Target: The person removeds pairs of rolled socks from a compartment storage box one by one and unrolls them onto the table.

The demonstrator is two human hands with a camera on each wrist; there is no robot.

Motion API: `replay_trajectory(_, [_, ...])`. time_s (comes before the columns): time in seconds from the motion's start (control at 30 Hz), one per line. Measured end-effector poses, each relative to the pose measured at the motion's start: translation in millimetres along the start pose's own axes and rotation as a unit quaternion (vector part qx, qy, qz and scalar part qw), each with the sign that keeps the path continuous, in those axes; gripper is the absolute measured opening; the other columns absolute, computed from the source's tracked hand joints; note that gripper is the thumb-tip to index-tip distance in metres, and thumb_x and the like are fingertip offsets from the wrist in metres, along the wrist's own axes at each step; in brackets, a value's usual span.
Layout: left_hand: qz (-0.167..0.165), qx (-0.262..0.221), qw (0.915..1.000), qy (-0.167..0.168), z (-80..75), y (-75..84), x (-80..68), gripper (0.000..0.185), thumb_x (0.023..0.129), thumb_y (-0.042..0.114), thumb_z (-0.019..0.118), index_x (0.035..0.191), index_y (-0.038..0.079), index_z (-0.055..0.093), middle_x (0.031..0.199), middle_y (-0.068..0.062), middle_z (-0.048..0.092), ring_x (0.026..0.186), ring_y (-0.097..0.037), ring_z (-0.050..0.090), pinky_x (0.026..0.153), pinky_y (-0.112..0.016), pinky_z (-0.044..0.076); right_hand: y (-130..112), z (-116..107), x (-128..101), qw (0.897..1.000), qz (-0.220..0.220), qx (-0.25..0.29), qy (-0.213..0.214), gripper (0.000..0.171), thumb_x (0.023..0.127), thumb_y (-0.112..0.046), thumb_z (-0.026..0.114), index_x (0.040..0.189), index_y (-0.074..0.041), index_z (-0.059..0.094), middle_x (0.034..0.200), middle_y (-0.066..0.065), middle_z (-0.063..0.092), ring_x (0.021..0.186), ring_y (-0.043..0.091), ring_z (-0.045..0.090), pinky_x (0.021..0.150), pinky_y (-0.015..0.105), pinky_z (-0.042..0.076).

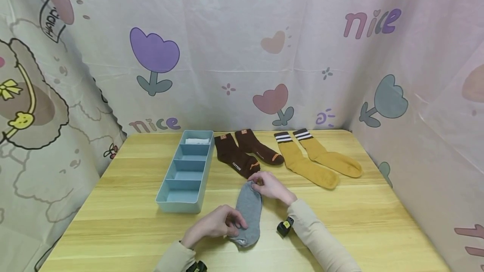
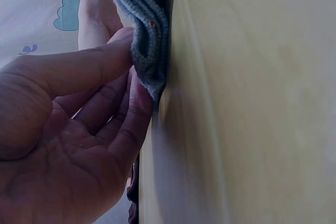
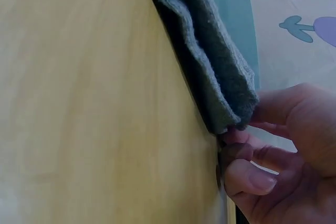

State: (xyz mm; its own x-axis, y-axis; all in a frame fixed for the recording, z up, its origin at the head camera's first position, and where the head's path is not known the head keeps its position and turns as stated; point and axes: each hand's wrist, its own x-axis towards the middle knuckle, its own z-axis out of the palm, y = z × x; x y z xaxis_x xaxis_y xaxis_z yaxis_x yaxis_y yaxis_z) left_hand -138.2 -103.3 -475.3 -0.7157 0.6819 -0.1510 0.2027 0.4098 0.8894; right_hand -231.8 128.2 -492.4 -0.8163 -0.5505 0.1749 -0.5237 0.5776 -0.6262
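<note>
Grey socks (image 1: 249, 211), laid one on the other in several layers, lie lengthwise on the table between both hands. My left hand (image 1: 220, 221) pinches their near end; in the left wrist view the thumb presses the upper layer of the grey socks (image 2: 148, 35) and the fingers meet their lower edge. At the far end, my right hand (image 1: 273, 187) pinches the tip between thumb and fingers. From the right wrist view, the layered edge of the grey socks (image 3: 210, 51) runs into the fingers of the right hand (image 3: 310, 140).
Left of the hands stands a blue divided box (image 1: 204, 188), with a folded white item (image 1: 197, 141) in its farthest compartment. Brown socks (image 1: 232, 154) lie behind the grey ones, and yellow socks (image 1: 311, 169) with striped cuffs lie at back right. A patterned curtain (image 1: 227, 53) surrounds the table.
</note>
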Motion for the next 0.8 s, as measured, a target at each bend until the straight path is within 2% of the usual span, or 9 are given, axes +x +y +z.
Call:
replay_trajectory(0.17, [-0.003, -0.001, 1.0, -0.002, -0.1, 0.6, -0.7, 0.024, 0.077, -0.011, 0.073, 0.096, 0.003, 0.076, 0.089, -0.009, 0.072, 0.079, 0.0, 0.058, 0.069, -0.017, 0.05, 0.4, -1.0, 0.0, 1.0, -0.025, -0.005, 0.004, 0.024, 0.087, -0.001, 0.068, 0.109, -0.009, 0.074, 0.09, 0.003, 0.068, 0.074, 0.006, 0.052, 0.068, 0.019, 0.044])
replay_trajectory(0.27, [-0.004, 0.0, 1.0, -0.003, -0.3, 0.0, -0.6, 0.024, 0.077, -0.011, 0.073, 0.096, 0.003, 0.077, 0.089, -0.009, 0.072, 0.079, 0.0, 0.058, 0.068, -0.017, 0.05, -0.2, -1.7, 0.2, 0.999, -0.051, -0.006, -0.001, 0.028, 0.086, 0.001, 0.065, 0.111, -0.01, 0.073, 0.1, 0.003, 0.07, 0.083, 0.011, 0.056, 0.073, 0.021, 0.046])
replay_trajectory(0.43, [-0.002, 0.003, 1.0, -0.003, -0.4, -0.5, -0.4, 0.024, 0.077, -0.011, 0.074, 0.096, 0.004, 0.077, 0.089, -0.009, 0.072, 0.078, 0.0, 0.058, 0.068, -0.017, 0.05, -1.2, -3.9, -0.1, 0.996, -0.076, -0.011, -0.036, 0.029, 0.089, -0.01, 0.069, 0.117, -0.012, 0.072, 0.111, 0.001, 0.071, 0.096, 0.012, 0.061, 0.084, 0.025, 0.05])
replay_trajectory(0.57, [-0.004, 0.002, 1.0, -0.001, -0.1, -0.5, -0.9, 0.024, 0.077, -0.012, 0.074, 0.095, 0.004, 0.077, 0.088, -0.008, 0.072, 0.078, 0.0, 0.058, 0.067, -0.017, 0.05, 0.7, -5.6, -0.5, 0.996, -0.069, -0.027, -0.046, 0.03, 0.087, -0.011, 0.074, 0.117, -0.01, 0.073, 0.11, 0.002, 0.073, 0.094, 0.013, 0.062, 0.084, 0.026, 0.051])
replay_trajectory(0.7, [-0.006, 0.002, 1.0, -0.001, 0.2, -0.4, -1.1, 0.024, 0.078, -0.012, 0.074, 0.095, 0.004, 0.077, 0.087, -0.007, 0.071, 0.077, -0.001, 0.058, 0.067, -0.017, 0.05, 2.0, -7.1, -0.1, 0.998, -0.046, -0.043, -0.02, 0.031, 0.084, -0.003, 0.074, 0.115, -0.01, 0.074, 0.107, 0.002, 0.075, 0.092, 0.014, 0.062, 0.082, 0.028, 0.05])
replay_trajectory(0.8, [-0.006, 0.003, 1.0, -0.001, 0.1, 0.0, -1.1, 0.024, 0.078, -0.011, 0.074, 0.096, 0.004, 0.077, 0.088, -0.007, 0.071, 0.077, -0.001, 0.058, 0.067, -0.017, 0.05, 0.8, -8.0, -0.3, 0.998, -0.049, -0.045, -0.001, 0.033, 0.082, -0.001, 0.074, 0.113, -0.012, 0.073, 0.105, 0.002, 0.073, 0.095, 0.015, 0.064, 0.084, 0.029, 0.051])
